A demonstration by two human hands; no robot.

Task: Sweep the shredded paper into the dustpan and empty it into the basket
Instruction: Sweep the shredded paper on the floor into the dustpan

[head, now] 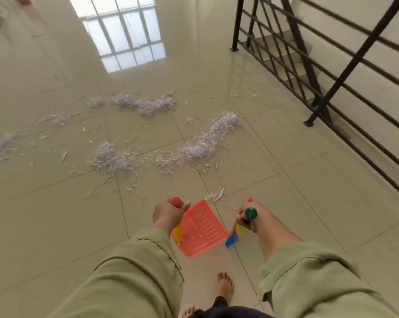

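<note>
Glossy beige floor (56, 226) tiles carry clumps of shredded paper (200, 145) in the middle distance, with a black railing (331, 72) far right. Nearer, the left hand (168, 214) grips the orange dustpan (200, 228) by its red-capped handle, and the right hand (249, 218) grips the green-topped broom (234, 236) just right of it.

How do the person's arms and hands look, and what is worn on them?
Both arms wear loose, wrinkled olive-green sleeves with stitched hems, the left sleeve reaching nearly to the wrist, the right sleeve ending higher on the forearm. The left hand and right hand are bare: no gloves, rings or watch visible.
</note>
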